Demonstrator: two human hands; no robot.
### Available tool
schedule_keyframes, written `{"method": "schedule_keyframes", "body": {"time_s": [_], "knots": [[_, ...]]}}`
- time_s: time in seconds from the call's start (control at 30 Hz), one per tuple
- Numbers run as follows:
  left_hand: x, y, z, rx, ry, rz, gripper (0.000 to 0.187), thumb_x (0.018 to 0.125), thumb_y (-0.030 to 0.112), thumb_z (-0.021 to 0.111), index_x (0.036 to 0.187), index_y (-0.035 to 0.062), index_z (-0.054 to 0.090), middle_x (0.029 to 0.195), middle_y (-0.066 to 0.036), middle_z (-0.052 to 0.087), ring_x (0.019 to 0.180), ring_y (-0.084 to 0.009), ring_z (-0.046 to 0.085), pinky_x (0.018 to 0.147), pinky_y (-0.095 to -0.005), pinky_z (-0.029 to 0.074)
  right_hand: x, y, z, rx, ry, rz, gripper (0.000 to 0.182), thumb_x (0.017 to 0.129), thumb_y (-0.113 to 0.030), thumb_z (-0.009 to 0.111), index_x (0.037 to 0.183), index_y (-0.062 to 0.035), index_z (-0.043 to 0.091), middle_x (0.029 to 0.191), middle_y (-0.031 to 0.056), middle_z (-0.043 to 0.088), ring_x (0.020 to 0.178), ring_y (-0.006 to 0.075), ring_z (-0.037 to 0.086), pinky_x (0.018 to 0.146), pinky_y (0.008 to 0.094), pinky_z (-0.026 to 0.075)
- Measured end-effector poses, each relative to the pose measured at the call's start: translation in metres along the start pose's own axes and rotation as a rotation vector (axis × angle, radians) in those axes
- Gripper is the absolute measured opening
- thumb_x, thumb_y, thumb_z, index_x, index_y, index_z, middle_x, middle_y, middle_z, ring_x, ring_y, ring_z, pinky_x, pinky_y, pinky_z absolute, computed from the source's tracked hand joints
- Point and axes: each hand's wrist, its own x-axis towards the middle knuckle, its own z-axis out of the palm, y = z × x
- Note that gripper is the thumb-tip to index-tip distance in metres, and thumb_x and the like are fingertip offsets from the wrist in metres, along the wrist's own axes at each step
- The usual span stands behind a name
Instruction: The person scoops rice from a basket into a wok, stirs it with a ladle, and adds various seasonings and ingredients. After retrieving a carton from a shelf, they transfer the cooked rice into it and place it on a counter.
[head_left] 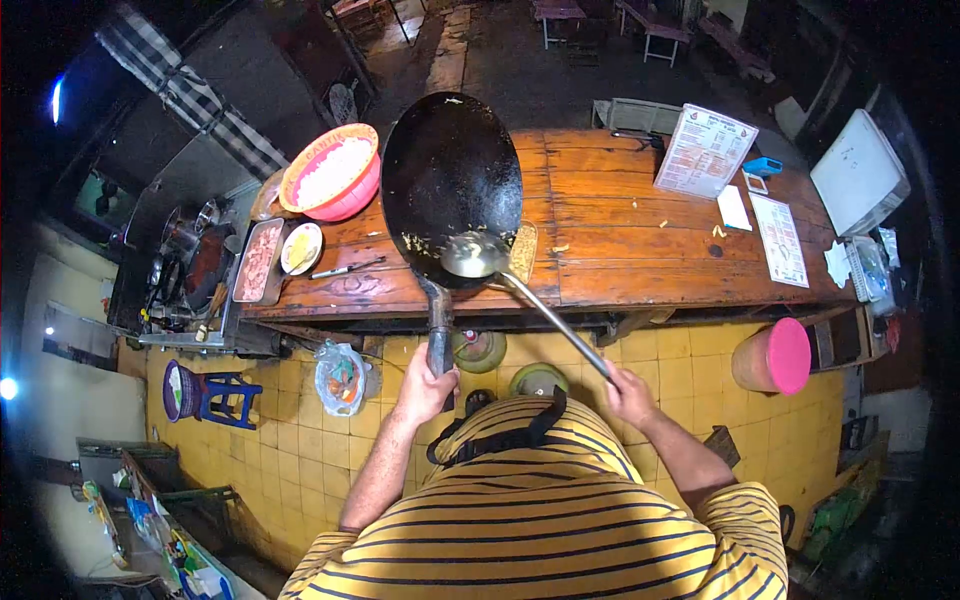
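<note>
My left hand (428,387) is wrapped around the handle of a black wok (452,170), which is tilted up over the near edge of the wooden table. A metal ladle (560,325) is in my right hand (630,397), gripped near the end of its long handle. The ladle's shiny bowl rests inside the wok at its lower lip, with small pale food bits beside it. Partly hidden behind the wok and ladle, a shallow oblong dish (523,250) holds light-brown food.
On the wooden table (600,230) stand a pink basin (345,207) of white food, a metal tray (262,262) of pinkish pieces, a small bowl (301,248) and a menu stand (705,150). A pink-lidded bin (775,357) and a plastic-lined bucket (340,378) are on the floor.
</note>
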Motion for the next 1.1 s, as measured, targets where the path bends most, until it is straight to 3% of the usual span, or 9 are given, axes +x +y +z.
{"method": "schedule_keyframes", "body": {"time_s": [0.13,0.27,0.47,0.53,0.67,0.8,0.87,0.93,1.1], "knots": [[0.002,-0.008,0.002,0.011,0.003,-0.030,0.025,0.082,0.000,0.058,0.102,0.0016,0.043,0.074,-0.002,0.054,0.060,-0.0114,0.058,0.056,-0.0263,0.049,0.013,-0.008,-0.022,-0.050,-0.053,0.104,0.055,0.084,-0.008,0.059,0.138,-0.0080,0.048,0.088,0.0201,0.065,0.074,0.0338,0.064,0.070,0.0415,0.055],[0.001,-0.009,0.007,0.025,-0.007,-0.034,0.026,0.082,0.000,0.058,0.103,0.0010,0.043,0.074,-0.002,0.054,0.060,-0.0111,0.058,0.056,-0.0261,0.049,0.039,-0.055,0.015,0.253,0.106,0.018,0.053,0.083,-0.006,0.061,0.135,-0.0075,0.051,0.085,0.0196,0.064,0.073,0.0336,0.064,0.067,0.0409,0.054],[0.006,-0.016,0.002,-0.049,-0.024,-0.007,0.029,0.082,-0.002,0.059,0.107,0.0007,0.044,0.077,-0.003,0.056,0.061,-0.0122,0.060,0.056,-0.0260,0.050,-0.002,-0.008,-0.013,0.010,0.113,-0.044,0.056,0.081,-0.005,0.063,0.136,-0.0072,0.049,0.079,0.0158,0.062,0.070,0.0296,0.062,0.063,0.0387,0.052],[0.005,-0.017,0.001,0.019,0.020,-0.002,0.031,0.080,0.003,0.060,0.107,0.0007,0.044,0.077,-0.002,0.054,0.062,-0.0108,0.057,0.057,-0.0254,0.048,-0.002,0.001,-0.031,-0.102,-0.061,0.150,0.054,0.085,-0.008,0.056,0.138,-0.0142,0.048,0.088,0.0177,0.063,0.075,0.0335,0.063,0.066,0.0422,0.053],[0.001,-0.026,0.012,0.134,0.091,0.040,0.030,0.079,0.005,0.062,0.104,0.0016,0.047,0.077,-0.003,0.055,0.063,-0.0121,0.055,0.058,-0.0272,0.047,0.030,-0.023,-0.002,0.040,0.157,0.062,0.054,0.084,-0.011,0.058,0.137,-0.0134,0.049,0.086,0.0177,0.060,0.076,0.0363,0.061,0.069,0.0457,0.052],[0.000,-0.037,0.022,0.213,0.154,0.012,0.029,0.077,0.006,0.064,0.102,0.0023,0.050,0.073,-0.006,0.054,0.063,-0.0164,0.054,0.060,-0.0322,0.046,0.012,-0.026,-0.001,-0.029,0.125,0.085,0.056,0.082,-0.007,0.059,0.137,-0.0087,0.048,0.082,0.0165,0.058,0.073,0.0334,0.060,0.066,0.0437,0.050],[0.000,-0.026,0.024,0.363,0.226,0.185,0.033,0.076,0.007,0.065,0.105,0.0020,0.051,0.070,-0.008,0.054,0.062,-0.0187,0.055,0.060,-0.0335,0.047,-0.014,-0.001,-0.013,-0.079,0.044,0.165,0.056,0.084,-0.011,0.059,0.138,-0.0166,0.048,0.087,0.0160,0.060,0.076,0.0343,0.061,0.069,0.0434,0.053],[-0.002,-0.023,0.023,0.326,0.210,0.058,0.034,0.076,0.008,0.065,0.107,0.0020,0.051,0.070,-0.010,0.056,0.062,-0.0214,0.057,0.061,-0.0347,0.048,-0.027,0.001,-0.032,-0.163,-0.017,0.230,0.056,0.084,-0.011,0.060,0.138,-0.0180,0.048,0.084,0.0144,0.058,0.073,0.0323,0.061,0.067,0.0424,0.052],[-0.001,-0.022,0.030,0.384,0.265,0.161,0.035,0.077,0.010,0.064,0.108,0.0029,0.050,0.072,-0.012,0.059,0.065,-0.0234,0.060,0.063,-0.0363,0.048,-0.009,-0.018,-0.015,-0.119,0.066,0.179,0.056,0.084,-0.013,0.061,0.138,-0.0199,0.049,0.080,0.0123,0.056,0.071,0.0296,0.060,0.065,0.0422,0.052]]}}
